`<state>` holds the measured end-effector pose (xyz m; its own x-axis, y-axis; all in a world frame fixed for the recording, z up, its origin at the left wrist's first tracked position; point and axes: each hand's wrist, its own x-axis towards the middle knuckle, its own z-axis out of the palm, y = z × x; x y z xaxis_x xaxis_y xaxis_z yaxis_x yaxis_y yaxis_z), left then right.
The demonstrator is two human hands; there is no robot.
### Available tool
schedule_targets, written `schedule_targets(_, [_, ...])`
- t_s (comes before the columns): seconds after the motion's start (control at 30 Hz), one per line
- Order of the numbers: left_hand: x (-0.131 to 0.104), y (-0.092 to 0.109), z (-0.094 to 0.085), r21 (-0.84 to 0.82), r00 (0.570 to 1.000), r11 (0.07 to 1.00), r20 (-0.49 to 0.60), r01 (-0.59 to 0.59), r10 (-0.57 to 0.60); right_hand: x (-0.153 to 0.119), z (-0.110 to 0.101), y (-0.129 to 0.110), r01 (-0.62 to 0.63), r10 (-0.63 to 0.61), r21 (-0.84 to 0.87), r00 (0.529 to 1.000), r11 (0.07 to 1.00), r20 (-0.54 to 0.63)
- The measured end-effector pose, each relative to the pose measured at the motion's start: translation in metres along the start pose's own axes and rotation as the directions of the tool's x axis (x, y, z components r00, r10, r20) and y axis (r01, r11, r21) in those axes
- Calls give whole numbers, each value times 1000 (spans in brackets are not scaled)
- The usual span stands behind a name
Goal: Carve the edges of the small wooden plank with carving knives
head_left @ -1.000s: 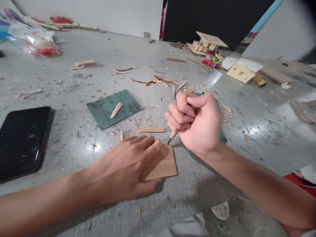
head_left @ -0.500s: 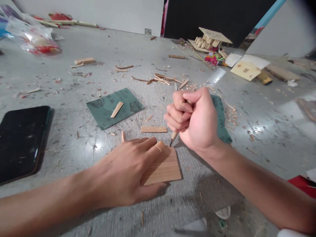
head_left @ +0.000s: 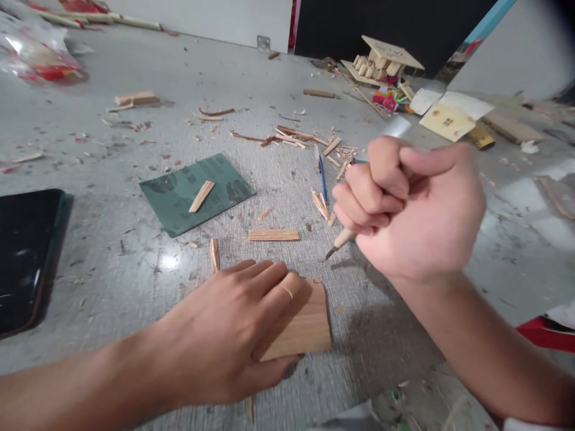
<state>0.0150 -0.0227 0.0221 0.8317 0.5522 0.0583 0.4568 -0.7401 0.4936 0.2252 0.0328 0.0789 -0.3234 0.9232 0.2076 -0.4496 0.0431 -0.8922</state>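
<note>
My left hand (head_left: 245, 323) holds a small flat wooden board (head_left: 309, 323) down on the table, thumb along its near edge and fingers across its top. Its left part is hidden under the hand. In a fist, my right hand (head_left: 413, 203) grips a carving chisel (head_left: 340, 242), its wooden handle mostly covered and its dark metal tip pointing down-left. That tip is raised above the board's far right corner, apart from it. Beyond the left hand lie a thin wooden strip (head_left: 274, 235) and an upright-pointing stick (head_left: 215, 255).
Green sandpaper (head_left: 179, 197) with a wood piece (head_left: 202, 196) on it lies left of centre. A blue-handled knife (head_left: 322, 176) lies by wood shavings (head_left: 287, 136). A black phone (head_left: 27, 257) is at left. A stick-built model (head_left: 377, 63) stands at the back right.
My right hand has lifted the chisel off the board's far edge and drawn it to the right and nearer. The left hand stays on the board. The blue-handled knife has come into view.
</note>
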Motion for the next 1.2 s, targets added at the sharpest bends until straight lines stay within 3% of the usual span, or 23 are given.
schedule_targets(0.17, [-1,1,3,-3,1000,1000,-16,-2,2,-7,7,8,-94,89,22,983,995,161])
schedule_targets(0.4, [-2,-3,5,6,999,1000,-40,-16,17,-4,6,18,-76,43,104,958,992,284])
schedule_targets(0.63, [-1,-2,5,14,999,1000,-35,-9,9,-6,12,20,-178,162,93,974,980,157])
schedule_targets(0.8, [-2,1,5,14,1000,1000,-24,6,-6,-5,18,28,-166,162,35,983,985,90])
schedule_targets(1.0, [-3,4,4,-12,997,999,-67,43,-44,-2,32,36,-170,174,-43,979,985,109])
schedule_targets(1.2, [-3,4,4,27,996,999,-86,38,-35,2,7,35,-218,229,148,971,965,-62])
